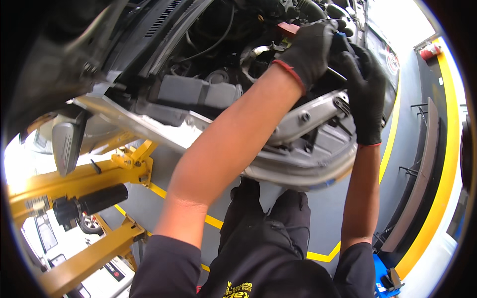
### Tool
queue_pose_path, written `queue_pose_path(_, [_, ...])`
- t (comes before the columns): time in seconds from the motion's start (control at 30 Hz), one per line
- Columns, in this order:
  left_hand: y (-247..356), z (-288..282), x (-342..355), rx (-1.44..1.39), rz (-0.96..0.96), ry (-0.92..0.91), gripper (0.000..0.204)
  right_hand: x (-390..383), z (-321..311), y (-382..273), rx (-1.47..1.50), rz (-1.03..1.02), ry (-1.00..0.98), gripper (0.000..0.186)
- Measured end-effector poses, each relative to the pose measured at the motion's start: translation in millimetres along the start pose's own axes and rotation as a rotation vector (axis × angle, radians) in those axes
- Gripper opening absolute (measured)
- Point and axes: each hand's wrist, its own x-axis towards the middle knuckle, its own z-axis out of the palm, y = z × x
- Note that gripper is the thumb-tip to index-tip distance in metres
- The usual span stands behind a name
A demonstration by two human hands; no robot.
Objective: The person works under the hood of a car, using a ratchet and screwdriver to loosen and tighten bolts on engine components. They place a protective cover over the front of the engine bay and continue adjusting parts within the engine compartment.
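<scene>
Black work gloves with red cuffs cover both of my hands, which are close together over the front corner of a car's engine bay. My left hand [313,49] is closed, its curled fingertips near a small blue spot [341,35] between the hands. To its right, my right hand [366,87] has bent fingers around something dark that I cannot make out, with the thumb side facing the left hand. Below them lies a headlight unit [318,144] in the car's front corner. A reddish part [288,29] shows beside my left wrist. Whatever the fingers hold is hidden.
A grey plastic box [198,92] and a bent pipe [247,62] sit in the engine bay. At the left stand a yellow lift arm [74,181] and a wing mirror [66,144]. A long bench [422,164] and a red extinguisher [429,51] line the right wall.
</scene>
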Motion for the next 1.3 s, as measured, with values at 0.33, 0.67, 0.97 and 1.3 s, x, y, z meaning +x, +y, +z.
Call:
queue_pose_path(0.33, [-34,-91,43,-0.049,-0.304,0.035,0.032,19,76,57,-0.309,0.044,0.002,0.042])
queue_pose_path(0.67, [-23,-96,60,0.176,-0.389,0.151,0.033,28,70,66,-0.303,0.138,-0.063,0.043])
queue_pose_path(0.97, [-8,-202,125,-0.303,-0.145,0.345,0.031,147,167,75,-0.138,0.006,-0.152,0.039])
queue_pose_path(1.3, [-11,-257,111,0.755,0.313,-0.06,0.042,159,221,81,-0.343,-0.045,-0.107,0.034])
